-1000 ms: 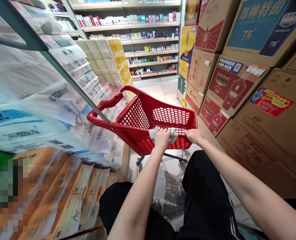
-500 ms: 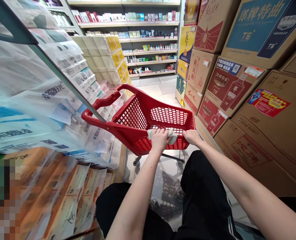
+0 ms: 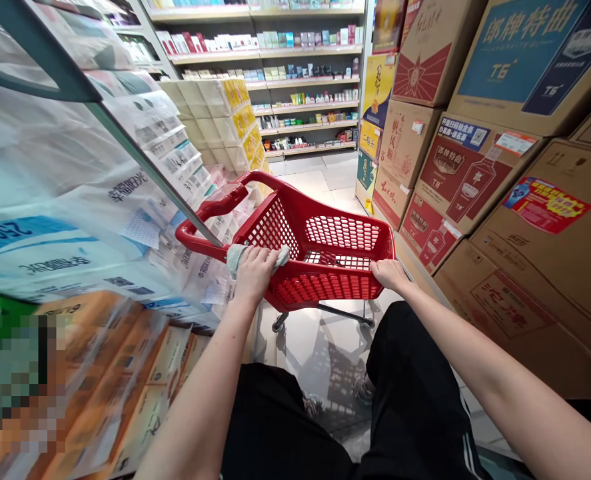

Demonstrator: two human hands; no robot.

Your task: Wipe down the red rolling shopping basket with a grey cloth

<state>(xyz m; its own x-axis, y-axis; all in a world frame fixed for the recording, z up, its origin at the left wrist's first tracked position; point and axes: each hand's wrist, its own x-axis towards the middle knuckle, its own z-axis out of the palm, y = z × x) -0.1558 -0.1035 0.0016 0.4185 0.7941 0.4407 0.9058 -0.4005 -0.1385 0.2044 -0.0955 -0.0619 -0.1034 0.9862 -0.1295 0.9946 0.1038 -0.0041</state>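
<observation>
A red plastic shopping cart [image 3: 325, 287] with lattice sides stands sideways in front of my knees, its handle [image 3: 220, 200] toward the left. My left hand [image 3: 256, 267] presses a pale grey-green cloth [image 3: 235, 259] over the near top rim, close to the handle end. Parts of the cloth stick out on both sides of the fingers. At the right end of the same rim, my right hand [image 3: 389, 274] is closed around the edge. Through the lattice the basket's floor shows, with a darker red pattern on it.
Wrapped paper packs [image 3: 75, 240] are piled close on the left, with orange packs [image 3: 105, 373] below them. Cardboard cartons [image 3: 475, 173] are stacked along the right. Shelves of small goods [image 3: 305, 87] stand at the back. A grey pole [image 3: 140, 160] slants down behind the cart's handle end.
My left hand has slid the cloth leftward along the near rim, from the middle toward the handle end. My right hand keeps its hold on the rim. The view has shifted slightly.
</observation>
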